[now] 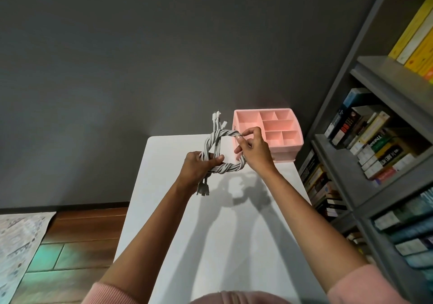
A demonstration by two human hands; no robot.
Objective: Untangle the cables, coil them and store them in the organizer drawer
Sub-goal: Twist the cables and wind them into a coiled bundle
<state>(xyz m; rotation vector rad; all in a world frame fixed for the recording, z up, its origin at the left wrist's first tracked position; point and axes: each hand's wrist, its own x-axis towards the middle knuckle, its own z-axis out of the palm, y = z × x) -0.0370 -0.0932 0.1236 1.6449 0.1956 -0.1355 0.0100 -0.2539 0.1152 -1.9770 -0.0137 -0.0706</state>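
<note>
So the bundle of light grey braided cables (228, 167) is twisted together like rope and bent into one rough loop, held up in the air over the far end of the white table (210, 245), not touching it. The left hand (199, 165) has its fingers wrapped around the left side of the loop where the strands cross. The right hand (254, 152) pinches the upper right part of the loop between thumb and fingertips, with the other fingers loosely curled.

A few small connector ends (218, 117) stick up above the loop, and the bigger plug ends (203, 190) dangle below the left hand.

Just behind the right hand sits the pink plastic organizer (296, 143), at the far right corner of the table, with several open-top compartments. Can't tell from here how its lower drawer stands.

To the right is a grey bookshelf (384, 69) packed with books, a dark grey wall (140, 57) behind, a wooden floor (89, 221) and a patterned rug (18, 245) at lower left. Pink sleeves (365, 287) show at the bottom edge.
</note>
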